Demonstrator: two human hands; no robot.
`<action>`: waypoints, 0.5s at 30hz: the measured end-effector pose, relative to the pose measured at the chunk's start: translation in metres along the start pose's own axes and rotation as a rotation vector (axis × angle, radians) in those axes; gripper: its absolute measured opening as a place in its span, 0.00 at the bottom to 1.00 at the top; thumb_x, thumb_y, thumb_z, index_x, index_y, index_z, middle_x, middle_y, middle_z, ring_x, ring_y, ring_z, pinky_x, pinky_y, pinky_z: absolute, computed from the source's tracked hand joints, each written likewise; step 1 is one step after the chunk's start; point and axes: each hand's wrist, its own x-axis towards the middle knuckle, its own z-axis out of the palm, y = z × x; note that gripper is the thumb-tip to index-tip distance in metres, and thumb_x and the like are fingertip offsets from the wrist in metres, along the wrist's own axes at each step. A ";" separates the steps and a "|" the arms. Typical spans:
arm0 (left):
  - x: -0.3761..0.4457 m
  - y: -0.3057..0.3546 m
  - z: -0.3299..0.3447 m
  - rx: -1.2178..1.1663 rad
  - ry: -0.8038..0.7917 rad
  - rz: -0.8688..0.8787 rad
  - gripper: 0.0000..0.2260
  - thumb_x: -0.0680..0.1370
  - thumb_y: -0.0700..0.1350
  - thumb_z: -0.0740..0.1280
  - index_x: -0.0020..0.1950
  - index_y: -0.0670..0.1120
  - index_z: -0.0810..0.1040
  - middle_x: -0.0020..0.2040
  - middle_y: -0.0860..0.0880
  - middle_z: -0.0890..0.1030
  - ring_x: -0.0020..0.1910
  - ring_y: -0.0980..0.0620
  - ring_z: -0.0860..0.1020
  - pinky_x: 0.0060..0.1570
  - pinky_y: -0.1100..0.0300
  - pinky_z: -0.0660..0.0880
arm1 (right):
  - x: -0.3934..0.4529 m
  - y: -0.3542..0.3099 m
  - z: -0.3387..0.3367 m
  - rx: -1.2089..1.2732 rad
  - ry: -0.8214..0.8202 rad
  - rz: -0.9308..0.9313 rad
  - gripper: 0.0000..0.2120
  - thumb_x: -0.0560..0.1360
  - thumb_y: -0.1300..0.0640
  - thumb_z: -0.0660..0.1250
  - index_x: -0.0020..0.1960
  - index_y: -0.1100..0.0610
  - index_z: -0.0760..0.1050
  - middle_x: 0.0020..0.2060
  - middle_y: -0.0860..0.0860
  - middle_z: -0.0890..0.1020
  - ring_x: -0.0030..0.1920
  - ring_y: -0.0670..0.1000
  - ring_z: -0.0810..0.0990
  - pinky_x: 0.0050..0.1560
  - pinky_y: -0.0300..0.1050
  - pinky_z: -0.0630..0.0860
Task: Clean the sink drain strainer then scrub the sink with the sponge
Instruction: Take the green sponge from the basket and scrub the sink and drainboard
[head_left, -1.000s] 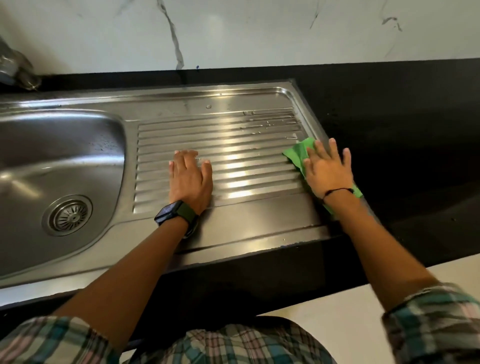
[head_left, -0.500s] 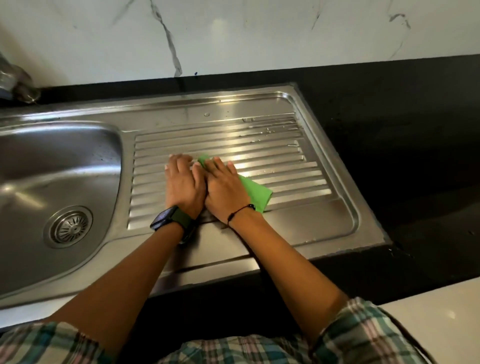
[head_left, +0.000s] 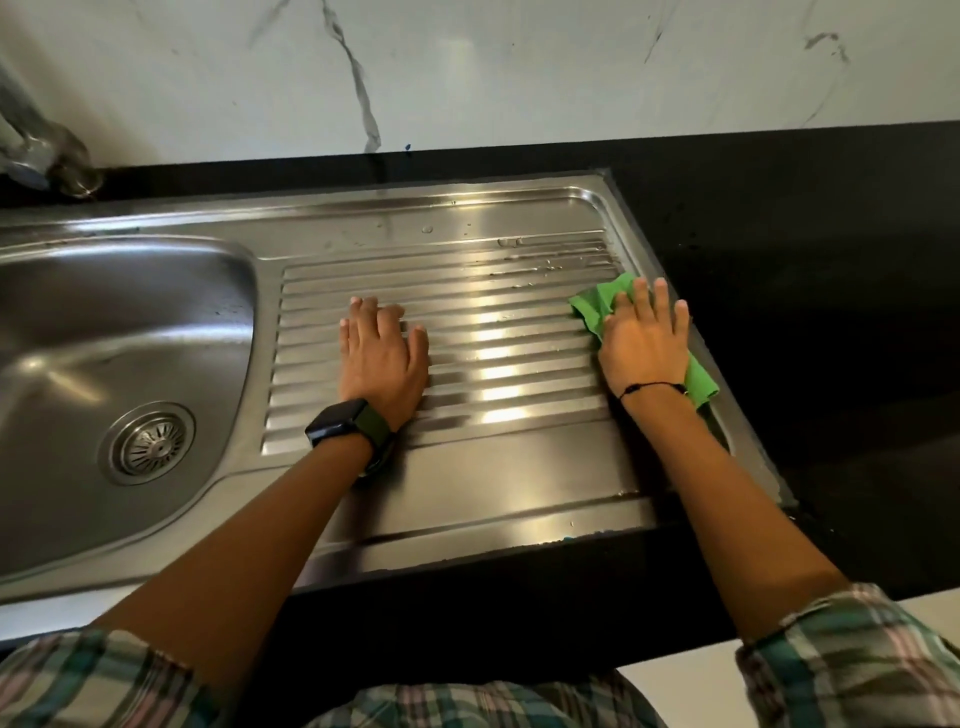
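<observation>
Right hand: right hand (head_left: 641, 347) lies palm down with fingers straight and slightly spread, pressing a green sponge cloth (head_left: 597, 304) flat at the right edge of the drainboard (head_left: 519, 457).
Left hand: left hand (head_left: 382, 358) rests flat on the ribbed part of the drainboard, fingers together and pointing toward the wall, holding nothing; a dark watch (head_left: 345, 423) sits on its wrist.
Sponge cloth: mostly hidden under the right hand; green shows beyond the fingertips at the far left and again beside the wrist at the near right, so its long axis runs diagonally, far-left to near-right, along the drainboard's right rim.
Sink: steel sink (head_left: 62, 525) occupies the left side, its bowl just left of the drainboard.
Strainer: round drain strainer (head_left: 151, 448) sits seated in the bowl floor, well apart from both hands.
Droplets: water beads lie on the far right ribs, near the cloth.
Surroundings: black counter (head_left: 831, 260) borders the sink on the right; a tap base (head_left: 57, 161) stands at the far left corner, against the marble wall (head_left: 519, 67).
</observation>
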 end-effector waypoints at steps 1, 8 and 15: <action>0.004 -0.001 -0.001 0.015 -0.009 0.009 0.17 0.80 0.47 0.53 0.66 0.40 0.67 0.72 0.38 0.62 0.75 0.42 0.53 0.74 0.47 0.49 | -0.002 -0.005 0.000 0.019 0.006 0.001 0.22 0.79 0.55 0.51 0.71 0.62 0.61 0.74 0.58 0.59 0.75 0.57 0.52 0.74 0.56 0.47; 0.014 0.002 0.000 0.039 -0.044 0.040 0.17 0.81 0.47 0.53 0.65 0.39 0.68 0.70 0.38 0.65 0.75 0.42 0.55 0.74 0.47 0.51 | -0.025 -0.050 0.000 0.154 -0.056 -0.156 0.26 0.78 0.50 0.55 0.70 0.64 0.62 0.73 0.61 0.60 0.74 0.58 0.56 0.75 0.52 0.47; 0.013 0.002 0.001 -0.065 0.016 0.061 0.22 0.78 0.50 0.49 0.64 0.37 0.68 0.69 0.37 0.67 0.74 0.41 0.58 0.74 0.49 0.51 | -0.044 -0.136 0.010 0.206 -0.121 -0.446 0.30 0.74 0.58 0.59 0.73 0.63 0.55 0.74 0.60 0.59 0.74 0.57 0.55 0.75 0.50 0.45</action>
